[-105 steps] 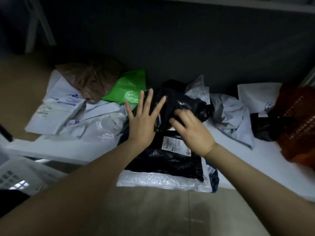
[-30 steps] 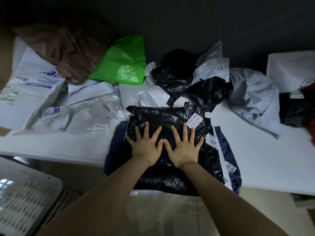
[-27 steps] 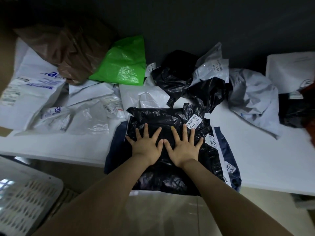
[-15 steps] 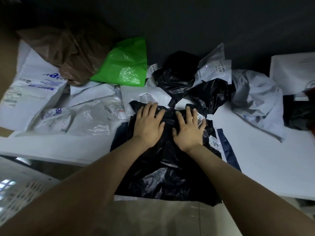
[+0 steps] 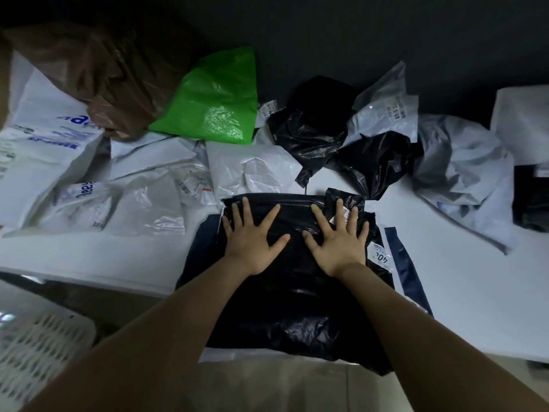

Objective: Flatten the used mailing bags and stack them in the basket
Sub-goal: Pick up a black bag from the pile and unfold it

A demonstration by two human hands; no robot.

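Both of my hands lie flat with fingers straight and spread, gripping nothing, pressing down on the black mailing bag (image 5: 297, 295). That bag lies at the near edge of the worktop (image 5: 481, 292) and hangs over it toward me.

Down at the lower left, off the worktop's near edge, is a corner of the white slotted basket (image 5: 35, 346); I cannot tell what is in it. At the worktop's left end lie white bags with blue print (image 5: 47, 138), overlapping one another. A crumpled brown bag (image 5: 113, 81) rests on their far side, at the back edge. Just beside it, a green bag (image 5: 217, 99) leans at the back. In front of the green one lies a wrinkled white bag (image 5: 249, 171), touching the far edge of my black bag.

My left hand (image 5: 252, 239) presses near the bag's far left corner. My right hand (image 5: 338, 239) presses near the far right corner, its fingers over a small white label (image 5: 343, 215). A navy bag (image 5: 407, 269) lies underneath and shows along the right side.

Behind my right hand sit two crumpled black bags (image 5: 315, 135), one with a grey-white labelled bag (image 5: 383, 111) on top. Toward the right end lies a rumpled pale grey bag (image 5: 466, 176).
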